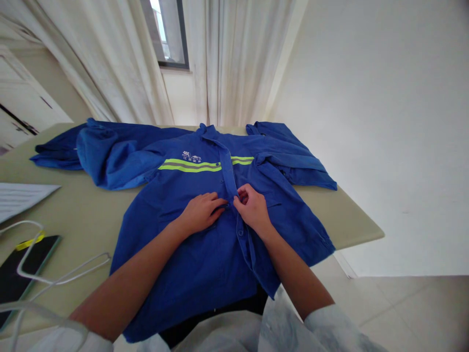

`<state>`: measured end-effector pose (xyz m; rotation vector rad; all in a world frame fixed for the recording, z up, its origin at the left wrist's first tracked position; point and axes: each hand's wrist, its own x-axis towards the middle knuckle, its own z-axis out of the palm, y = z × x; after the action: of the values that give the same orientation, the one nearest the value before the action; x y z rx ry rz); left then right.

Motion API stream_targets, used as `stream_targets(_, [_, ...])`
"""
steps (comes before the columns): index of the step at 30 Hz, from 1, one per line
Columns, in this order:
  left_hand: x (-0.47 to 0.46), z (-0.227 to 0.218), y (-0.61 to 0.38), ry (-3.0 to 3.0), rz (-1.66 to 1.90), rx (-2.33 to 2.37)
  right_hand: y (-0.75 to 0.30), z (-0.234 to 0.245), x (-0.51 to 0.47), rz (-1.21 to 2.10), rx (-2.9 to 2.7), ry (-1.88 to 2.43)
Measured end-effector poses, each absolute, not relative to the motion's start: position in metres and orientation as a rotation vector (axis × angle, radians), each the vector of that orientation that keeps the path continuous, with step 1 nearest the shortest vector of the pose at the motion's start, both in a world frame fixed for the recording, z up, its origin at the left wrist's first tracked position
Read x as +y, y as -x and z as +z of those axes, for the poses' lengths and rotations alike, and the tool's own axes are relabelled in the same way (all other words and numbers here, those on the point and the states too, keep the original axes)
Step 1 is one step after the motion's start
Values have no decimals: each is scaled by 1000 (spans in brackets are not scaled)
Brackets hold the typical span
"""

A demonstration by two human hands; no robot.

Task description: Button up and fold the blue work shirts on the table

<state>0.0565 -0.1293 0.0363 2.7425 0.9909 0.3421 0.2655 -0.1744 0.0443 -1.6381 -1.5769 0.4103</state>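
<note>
A blue work shirt (190, 244) with yellow-green reflective stripes lies front up on the beige table (88, 210), collar away from me. My left hand (201, 211) rests on the left front panel, fingertips pinching the placket at mid-chest. My right hand (252, 206) is curled closed on the other edge of the placket, right beside the left fingertips. Both hands meet at one button spot. The lower placket hangs unfastened toward me.
A second blue garment (58, 151) lies bunched at the table's far left. A dark phone (22, 269) with white cables (66, 278) and a sheet of paper (18, 195) sit at the left. The table's right edge drops to tiled floor. Curtains hang behind.
</note>
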Motion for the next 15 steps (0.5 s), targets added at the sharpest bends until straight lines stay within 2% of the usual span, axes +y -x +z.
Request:
stream_targets(11, [-128, 32, -67, -2849, 355, 971, -263, 41, -176, 535, -1671, 1529])
stream_targets(15, [-130, 34, -65, -2761, 573, 982, -266, 42, -176, 429, -1645, 1592])
